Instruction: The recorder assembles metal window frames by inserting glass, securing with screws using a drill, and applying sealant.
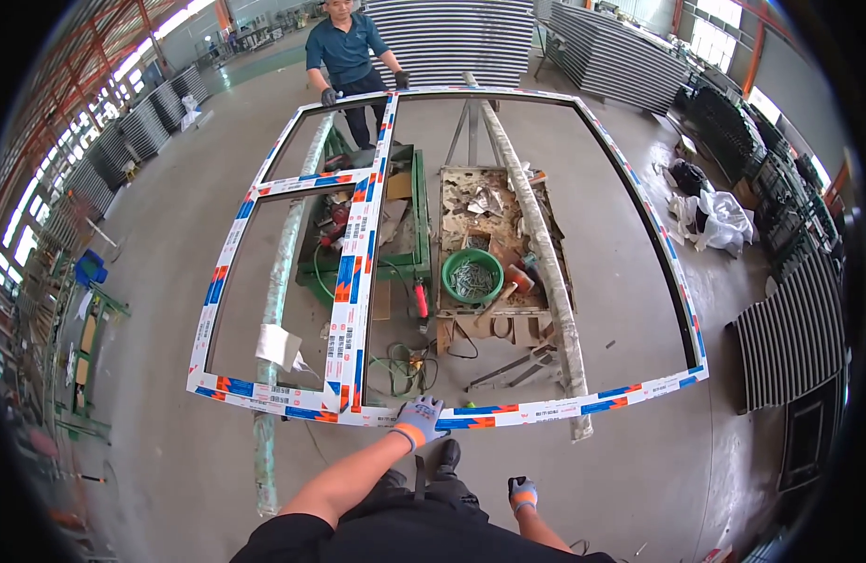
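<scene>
A large window frame [358,253], wrapped in white protective film with blue and orange print, lies flat across two long supports in front of me. My left hand [419,419], in a grey glove with an orange cuff, is closed over the near rail of the frame. Apart from the frame, low on the right, hangs my right hand [522,494], gloved alike. Its fingers look curled; whether anything is in them is hidden. At the far rail stands another person [347,56], whose dark-gloved hands touch the frame's far left part.
Below the frame are a worn bench [452,225], a green tub of screws [471,276], and a green cart [419,216] with red tools. The supports, a mottled right beam [536,225] and a greenish left beam [288,244], jut past the near rail. Cables [405,368] lie on the floor.
</scene>
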Tool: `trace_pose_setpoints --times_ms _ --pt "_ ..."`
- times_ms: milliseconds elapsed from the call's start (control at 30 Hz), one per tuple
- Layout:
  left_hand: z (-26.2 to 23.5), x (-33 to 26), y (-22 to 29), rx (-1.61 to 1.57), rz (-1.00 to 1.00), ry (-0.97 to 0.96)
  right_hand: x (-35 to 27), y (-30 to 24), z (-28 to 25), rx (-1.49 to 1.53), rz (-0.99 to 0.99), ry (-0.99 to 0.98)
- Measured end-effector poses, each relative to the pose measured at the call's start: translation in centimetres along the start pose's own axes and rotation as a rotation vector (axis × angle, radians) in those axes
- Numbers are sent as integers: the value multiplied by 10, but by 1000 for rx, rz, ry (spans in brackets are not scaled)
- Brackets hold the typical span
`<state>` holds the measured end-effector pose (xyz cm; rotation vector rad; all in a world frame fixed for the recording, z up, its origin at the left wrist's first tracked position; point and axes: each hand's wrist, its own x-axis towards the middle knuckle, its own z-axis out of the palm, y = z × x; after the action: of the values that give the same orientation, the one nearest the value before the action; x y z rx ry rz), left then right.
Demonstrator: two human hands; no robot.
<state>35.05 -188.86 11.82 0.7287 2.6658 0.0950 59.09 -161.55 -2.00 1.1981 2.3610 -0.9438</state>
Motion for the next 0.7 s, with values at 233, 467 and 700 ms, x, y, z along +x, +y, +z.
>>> trace_pose_setpoints --times_ms 233,467,700 --pt "5 6 0 -3 -33 -95 15 13 9 62 57 -126" --pt "10 5 1 -12 -16 -66 28 40 45 332 29 -61" --pt "-19 3 9 18 44 -186 29 77 74 456 40 -92"
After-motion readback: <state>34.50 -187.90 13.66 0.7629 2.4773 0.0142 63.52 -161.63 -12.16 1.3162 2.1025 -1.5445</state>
